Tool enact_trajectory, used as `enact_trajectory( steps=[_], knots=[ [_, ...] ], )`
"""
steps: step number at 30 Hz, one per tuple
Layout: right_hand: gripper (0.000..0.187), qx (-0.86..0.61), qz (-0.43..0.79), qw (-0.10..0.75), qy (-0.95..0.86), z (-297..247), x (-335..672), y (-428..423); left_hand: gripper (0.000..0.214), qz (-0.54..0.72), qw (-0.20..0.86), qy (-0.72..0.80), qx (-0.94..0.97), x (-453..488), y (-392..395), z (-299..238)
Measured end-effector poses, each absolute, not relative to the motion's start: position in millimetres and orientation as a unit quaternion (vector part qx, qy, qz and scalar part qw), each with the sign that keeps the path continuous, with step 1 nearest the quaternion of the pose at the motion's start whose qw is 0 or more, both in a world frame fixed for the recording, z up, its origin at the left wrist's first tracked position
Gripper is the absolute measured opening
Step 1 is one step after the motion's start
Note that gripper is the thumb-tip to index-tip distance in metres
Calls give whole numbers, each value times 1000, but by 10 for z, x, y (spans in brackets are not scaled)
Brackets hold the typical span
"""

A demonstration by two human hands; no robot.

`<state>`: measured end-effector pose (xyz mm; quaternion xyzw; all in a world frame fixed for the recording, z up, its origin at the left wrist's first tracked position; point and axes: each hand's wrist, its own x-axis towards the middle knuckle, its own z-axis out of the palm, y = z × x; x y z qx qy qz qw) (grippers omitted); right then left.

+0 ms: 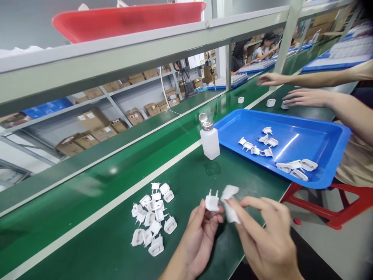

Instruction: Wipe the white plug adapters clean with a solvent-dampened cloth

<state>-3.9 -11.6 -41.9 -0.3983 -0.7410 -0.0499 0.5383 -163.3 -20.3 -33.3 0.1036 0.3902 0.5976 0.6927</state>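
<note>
My left hand (pixel 198 237) pinches a white plug adapter (pixel 212 202) with its two pins pointing up. My right hand (pixel 265 237) is closed on a small white wipe (pixel 230 204) held against the adapter's right side. Both hands are above the near edge of the green bench (pixel 96 233). To their left lies a loose pile of several white adapters (pixel 153 219). A white dispenser bottle with a metal cap (pixel 209 138) stands behind the hands.
A blue tray (pixel 320 140) holding several adapters rests at the right, partly over the bench edge above a red stool (pixel 335 212). Another person's two hands (pixel 294 91) reach over the green conveyor belt (pixel 163 132) beyond it. A red tray (pixel 128 19) sits on the overhead shelf.
</note>
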Motion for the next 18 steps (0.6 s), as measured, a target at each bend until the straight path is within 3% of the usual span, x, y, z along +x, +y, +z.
enact_trajectory(
  steps=[4,7,9,18],
  knots=[
    [41,-347,136,542,-753,-390,-153,-124,26,573,709,366,189,-1603,-258,-335],
    [26,-376,343,531,-678,-378,-168,-157,25,572,699,366,226,-1577,-270,-338],
    [27,-393,458,514,-609,-387,-180,-192,22,589,679,381,216,-1558,-267,-343],
    [33,-375,677,534,-339,-406,-227,-203,30,588,668,394,229,-1542,-219,-329]
  ],
)
